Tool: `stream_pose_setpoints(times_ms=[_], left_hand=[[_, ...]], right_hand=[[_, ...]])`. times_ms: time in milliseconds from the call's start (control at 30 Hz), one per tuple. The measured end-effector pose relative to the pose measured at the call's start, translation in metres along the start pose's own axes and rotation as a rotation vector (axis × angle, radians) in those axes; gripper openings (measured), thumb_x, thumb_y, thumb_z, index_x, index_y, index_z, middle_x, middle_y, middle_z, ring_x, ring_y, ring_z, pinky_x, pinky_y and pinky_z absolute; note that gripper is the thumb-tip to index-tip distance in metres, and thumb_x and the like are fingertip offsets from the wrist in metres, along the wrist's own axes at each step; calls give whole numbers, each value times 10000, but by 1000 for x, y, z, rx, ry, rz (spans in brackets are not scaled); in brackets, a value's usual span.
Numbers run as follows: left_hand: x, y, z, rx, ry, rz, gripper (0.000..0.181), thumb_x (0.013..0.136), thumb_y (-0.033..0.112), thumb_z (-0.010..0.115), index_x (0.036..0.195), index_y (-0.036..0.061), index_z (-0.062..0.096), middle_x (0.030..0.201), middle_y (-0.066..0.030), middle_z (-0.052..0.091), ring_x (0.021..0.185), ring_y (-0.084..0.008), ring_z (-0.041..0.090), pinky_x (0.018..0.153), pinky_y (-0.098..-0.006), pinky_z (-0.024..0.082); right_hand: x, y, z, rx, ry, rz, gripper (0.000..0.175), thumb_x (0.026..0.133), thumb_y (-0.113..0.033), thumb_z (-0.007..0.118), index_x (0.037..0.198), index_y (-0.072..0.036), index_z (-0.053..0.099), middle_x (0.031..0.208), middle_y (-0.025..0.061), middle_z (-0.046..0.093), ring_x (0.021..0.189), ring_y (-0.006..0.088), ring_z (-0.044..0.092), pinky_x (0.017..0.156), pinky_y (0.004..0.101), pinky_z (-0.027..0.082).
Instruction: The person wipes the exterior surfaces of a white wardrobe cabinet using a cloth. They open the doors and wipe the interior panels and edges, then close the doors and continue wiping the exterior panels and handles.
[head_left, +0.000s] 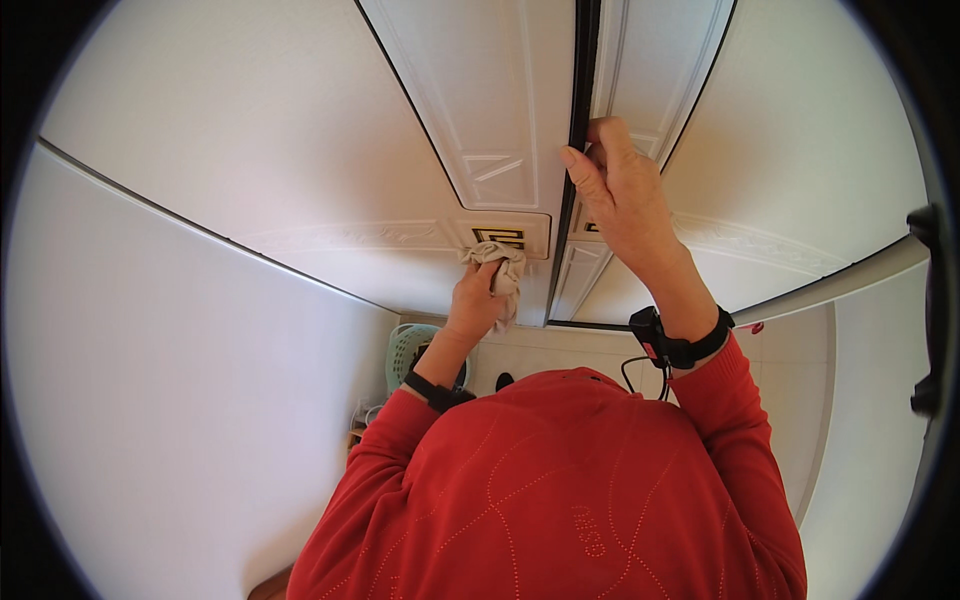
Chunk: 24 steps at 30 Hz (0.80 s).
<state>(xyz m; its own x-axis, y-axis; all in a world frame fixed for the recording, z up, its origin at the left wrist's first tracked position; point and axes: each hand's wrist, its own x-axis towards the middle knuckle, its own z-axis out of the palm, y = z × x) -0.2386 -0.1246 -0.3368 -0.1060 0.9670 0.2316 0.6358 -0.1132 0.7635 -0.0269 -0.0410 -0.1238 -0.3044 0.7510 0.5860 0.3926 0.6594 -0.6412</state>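
My left hand (474, 304) is closed around a crumpled beige cloth (508, 279). The cloth lies against a white moulded door (405, 172), just below a gold-and-black square ornament (501, 238). Higher up and to the right, my right hand (630, 202) grips the door's black edge (583, 75), its thumb on the near face and its fingers curled behind. A second white panel (637, 52) with matching mouldings shows beyond that edge, and part of its ornament is hidden by my right hand.
A light-blue plastic basket (405, 352) with dark contents stands on the floor at the left, against a white wall (187, 360). Pale tiles (562, 352) cover the floor. A black wrist device (651, 337) with a cable sits on my right wrist. Another white surface (877, 405) rises at the right.
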Motion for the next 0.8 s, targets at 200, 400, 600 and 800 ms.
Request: stream_pose_setpoints(times_ms=[200, 400, 600, 800], left_hand=[[2, 10, -4, -17, -107, -22, 552, 736, 50, 672, 1281, 111, 616, 1166, -197, 615, 1015, -427, 623, 860, -448, 527], [10, 18, -4, 28, -197, 49, 540, 727, 79, 676, 1263, 61, 615, 1109, -238, 643, 1040, -436, 607, 896, -441, 503], [16, 23, -1, 85, -305, 52, 514, 764, 129, 683, 1272, 99, 613, 1093, -207, 638, 1007, -411, 627, 863, -461, 515], [22, 29, 8, 69, -357, 169, 503, 783, 138, 688, 1277, 98, 602, 1125, -214, 633, 1018, -416, 625, 866, -468, 519]], right_hand=[[0, 1, 1, 6, -6, 18, 302, 997, -285, 605, 1017, -31, 444, 667, 213, 577, 666, 456, 582, 589, 478, 458], [0, 1, 3, 0, -11, 51, 302, 1003, -283, 600, 1009, -30, 436, 672, 217, 567, 653, 453, 566, 582, 473, 445], [-1, 2, 5, 5, 6, 41, 305, 1002, -282, 604, 1019, -25, 439, 679, 206, 563, 649, 437, 556, 585, 461, 445], [-2, 1, 6, 12, 14, 46, 302, 1000, -274, 609, 1039, -20, 451, 680, 189, 564, 635, 408, 557, 588, 439, 448]])
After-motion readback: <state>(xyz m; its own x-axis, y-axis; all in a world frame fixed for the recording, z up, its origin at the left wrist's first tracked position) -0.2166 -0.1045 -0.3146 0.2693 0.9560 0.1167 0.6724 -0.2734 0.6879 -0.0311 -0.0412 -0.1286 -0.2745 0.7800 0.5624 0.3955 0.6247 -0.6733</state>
